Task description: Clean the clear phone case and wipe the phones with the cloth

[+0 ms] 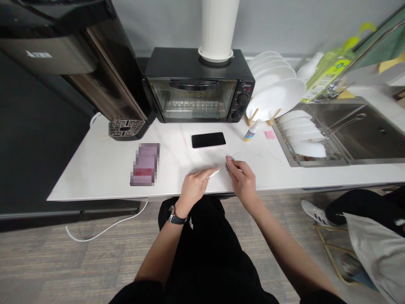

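My left hand [193,187] is closed, thumb and fingers pinching a thin, clear, glossy piece [216,172] just above the counter's front edge. Opposite it, my right hand [244,180] pinches a small see-through object [236,156] that sticks out past the fingertips. Whether both hands hold one object or two, I cannot tell. Beyond the hands lies a dark-screened phone [209,140] on the white counter [177,156]. A small white bottle with a blue and yellow label [249,134] stands behind my right hand, with a pink sticky note [270,134] beside it.
A blurred-out purple item [145,164] lies at left, near a tall dispenser [126,128]. Behind the phone stands a toaster oven [196,99] with a white cylinder [218,29] on top. Plates [275,97] and a sink [376,126] are at right. Another person's leg [348,207] shows lower right.
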`<state>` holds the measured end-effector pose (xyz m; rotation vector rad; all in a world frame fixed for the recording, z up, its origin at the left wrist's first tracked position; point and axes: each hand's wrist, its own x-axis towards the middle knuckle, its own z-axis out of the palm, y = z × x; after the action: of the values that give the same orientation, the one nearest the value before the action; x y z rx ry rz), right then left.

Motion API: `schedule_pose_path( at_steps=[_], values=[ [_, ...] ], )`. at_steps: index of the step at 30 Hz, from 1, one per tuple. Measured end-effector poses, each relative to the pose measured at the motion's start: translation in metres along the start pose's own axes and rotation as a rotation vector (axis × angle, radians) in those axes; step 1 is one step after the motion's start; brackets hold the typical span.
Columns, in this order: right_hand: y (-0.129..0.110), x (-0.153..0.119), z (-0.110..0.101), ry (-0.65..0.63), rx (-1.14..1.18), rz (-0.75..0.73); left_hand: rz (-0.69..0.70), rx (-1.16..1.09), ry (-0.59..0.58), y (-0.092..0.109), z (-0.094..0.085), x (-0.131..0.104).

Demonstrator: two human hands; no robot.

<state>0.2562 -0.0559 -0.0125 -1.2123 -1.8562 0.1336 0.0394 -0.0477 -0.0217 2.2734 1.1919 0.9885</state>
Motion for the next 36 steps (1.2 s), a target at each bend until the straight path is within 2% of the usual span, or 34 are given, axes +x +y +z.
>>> schedule_pose_path(
  at_steps=[3,5,8,11,14,16,18,21,24,26,28,32,36],
  values=[
    [-0.034,-0.014,0.02,-0.092,0.054,-0.108,-0.031,-0.009,0.011,-0.001,0.0,0.0],
    [-0.048,-0.021,0.029,-0.126,0.076,-0.172,-0.025,-0.026,-0.002,-0.002,-0.001,0.0],
    [-0.041,-0.021,0.027,-0.156,0.095,-0.206,-0.004,-0.026,-0.012,-0.004,-0.002,-0.001],
    [-0.005,-0.006,0.004,-0.116,0.061,-0.109,-0.006,-0.001,0.004,-0.004,-0.001,-0.002],
    [0.035,0.013,-0.026,0.074,-0.001,0.063,0.001,-0.022,0.0,-0.002,-0.001,-0.001],
    [0.052,0.02,-0.041,0.137,0.074,0.184,0.01,-0.051,-0.006,0.001,-0.002,0.0],
    [0.059,0.019,-0.047,0.182,0.274,0.331,0.007,-0.076,0.013,0.004,-0.004,0.002],
    [0.059,0.008,-0.042,0.241,0.653,0.517,-0.076,-0.068,0.145,0.011,-0.009,0.004],
    [0.055,-0.001,-0.032,0.247,0.883,0.598,-0.189,-0.056,0.342,0.021,-0.017,0.007],
    [0.054,-0.002,-0.029,0.245,0.951,0.616,-0.193,-0.054,0.451,0.031,-0.025,0.011],
    [0.052,-0.001,-0.028,0.259,0.986,0.627,-0.122,-0.026,0.521,0.042,-0.032,0.017],
    [0.042,0.005,-0.03,0.273,0.991,0.623,0.032,0.006,0.47,0.059,-0.032,0.031],
    [0.022,0.013,-0.032,0.245,0.964,0.58,0.029,-0.19,0.412,0.061,-0.009,0.044]
  ],
)
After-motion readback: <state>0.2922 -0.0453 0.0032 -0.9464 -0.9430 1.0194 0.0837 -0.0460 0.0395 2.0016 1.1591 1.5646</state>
